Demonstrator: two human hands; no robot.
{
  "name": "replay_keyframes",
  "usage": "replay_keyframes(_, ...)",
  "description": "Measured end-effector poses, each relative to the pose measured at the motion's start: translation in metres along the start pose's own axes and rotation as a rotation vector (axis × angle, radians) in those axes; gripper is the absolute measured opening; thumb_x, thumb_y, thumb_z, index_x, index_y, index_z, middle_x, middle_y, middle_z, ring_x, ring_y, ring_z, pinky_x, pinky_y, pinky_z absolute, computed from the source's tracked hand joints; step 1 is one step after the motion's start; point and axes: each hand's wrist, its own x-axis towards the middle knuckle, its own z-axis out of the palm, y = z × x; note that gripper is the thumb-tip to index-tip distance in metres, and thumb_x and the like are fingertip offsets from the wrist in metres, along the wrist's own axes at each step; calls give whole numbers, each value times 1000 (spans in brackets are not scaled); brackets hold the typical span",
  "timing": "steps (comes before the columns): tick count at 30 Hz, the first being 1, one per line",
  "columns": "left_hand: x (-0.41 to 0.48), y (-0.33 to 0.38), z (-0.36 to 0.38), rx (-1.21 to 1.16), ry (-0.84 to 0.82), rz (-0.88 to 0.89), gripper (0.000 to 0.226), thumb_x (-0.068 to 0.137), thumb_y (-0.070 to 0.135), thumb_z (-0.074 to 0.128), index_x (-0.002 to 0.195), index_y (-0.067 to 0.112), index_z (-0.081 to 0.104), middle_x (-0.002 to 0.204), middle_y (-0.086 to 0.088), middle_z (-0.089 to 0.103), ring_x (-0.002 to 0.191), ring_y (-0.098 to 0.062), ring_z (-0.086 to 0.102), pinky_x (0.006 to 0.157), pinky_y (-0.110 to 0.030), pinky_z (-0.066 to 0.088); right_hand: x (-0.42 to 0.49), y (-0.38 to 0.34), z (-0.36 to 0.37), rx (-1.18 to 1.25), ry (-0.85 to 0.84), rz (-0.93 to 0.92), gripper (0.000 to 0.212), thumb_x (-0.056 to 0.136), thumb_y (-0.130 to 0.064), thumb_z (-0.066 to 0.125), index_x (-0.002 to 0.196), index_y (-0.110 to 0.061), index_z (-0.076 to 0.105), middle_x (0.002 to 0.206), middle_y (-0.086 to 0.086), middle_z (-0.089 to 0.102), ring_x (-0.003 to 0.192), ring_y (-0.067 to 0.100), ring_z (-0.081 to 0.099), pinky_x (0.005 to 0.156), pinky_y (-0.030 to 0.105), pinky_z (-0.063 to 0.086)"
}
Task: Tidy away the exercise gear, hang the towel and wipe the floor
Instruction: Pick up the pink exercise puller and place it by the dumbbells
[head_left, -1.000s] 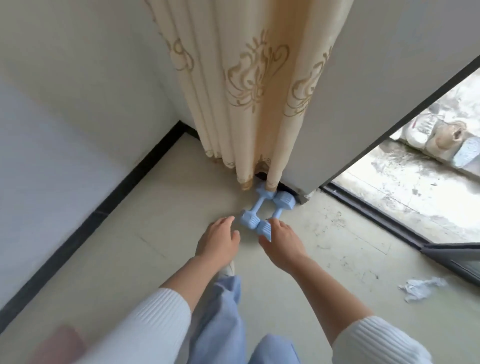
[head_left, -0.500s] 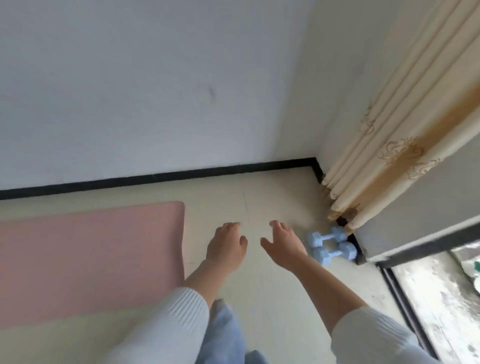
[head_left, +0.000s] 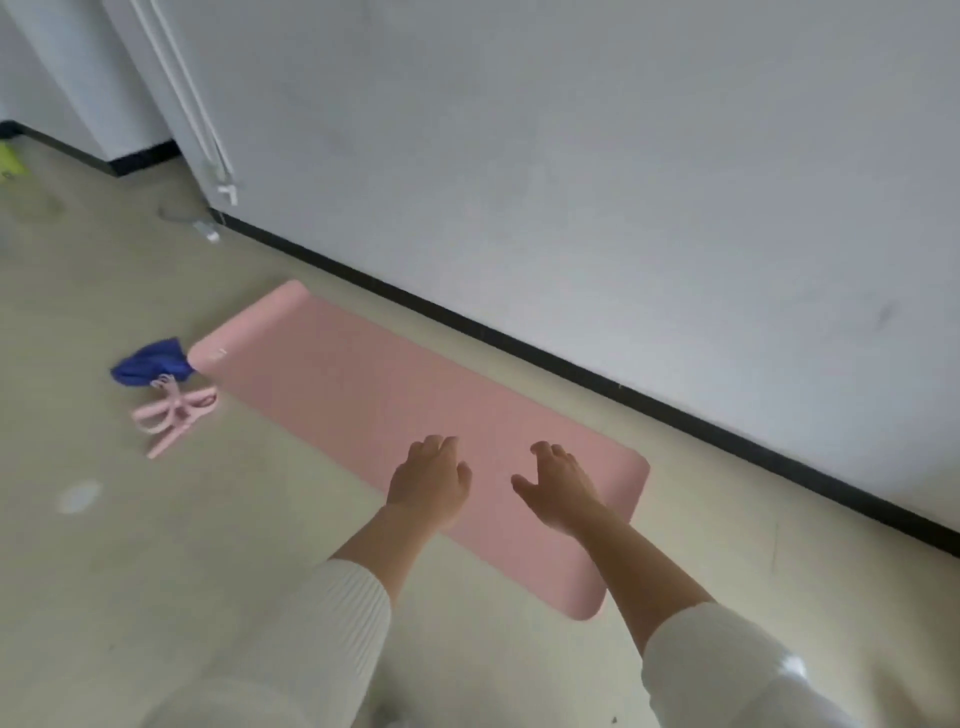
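2 grips are seen over the near end of the pink mat (head_left: 337, 379): left grip (head_left: 428, 486) and right grip (head_left: 558, 491), both released, fingers loosely curled.

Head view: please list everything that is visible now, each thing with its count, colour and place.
floor: one, beige, lower view
wall: one, pale grey, upper view
skirting: one, black, at the wall's foot
yoga mat: one, pink, flat on the floor along the wall
cloth: one, dark blue, crumpled beside the mat's far corner
pull exerciser: one, pink, on the floor next to the cloth
pipes: a few, white, upper left on the wall
left hand: one, empty, over the mat's near end
right hand: one, empty, beside the left
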Motion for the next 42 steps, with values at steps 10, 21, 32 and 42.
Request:
replay_keyframes(10,32,-301,-134,-44,140,-315,43,98,27,35,138,13,41,138,-8,45,123,-27,42,98,-39,42,114,-311,78,-183,-120,-313,53,95,-40,48,137,-10,37,138,8,46,126,28,43,101,40,41)
replay_keyframes(21,171,-587,-221,-43,218,-474,42,98,28,39,138,16,41,141,-5,43,127,-27,40,98,-39,40,317,-600,181,-336,-205,-506,52,94,-40,48,136,-11,38,135,8,47,124,29,44,101,42,41)
replay_keyframes(32,275,-813,-259,-163,124,-600,39,96,26,40,135,17,43,131,-3,47,114,-22,46,89,-34,46,466,-786,278,-338,-376,-452,50,93,-39,48,134,-12,39,134,5,46,125,27,41,100,39,39)
replay_keyframes(42,421,-1037,-179,-156,-91,-556,42,97,26,39,139,16,40,138,-3,43,124,-21,42,95,-33,43,644,-857,466,-260,-469,-243,50,95,-37,47,137,-13,38,137,2,45,128,22,40,102,36,38)
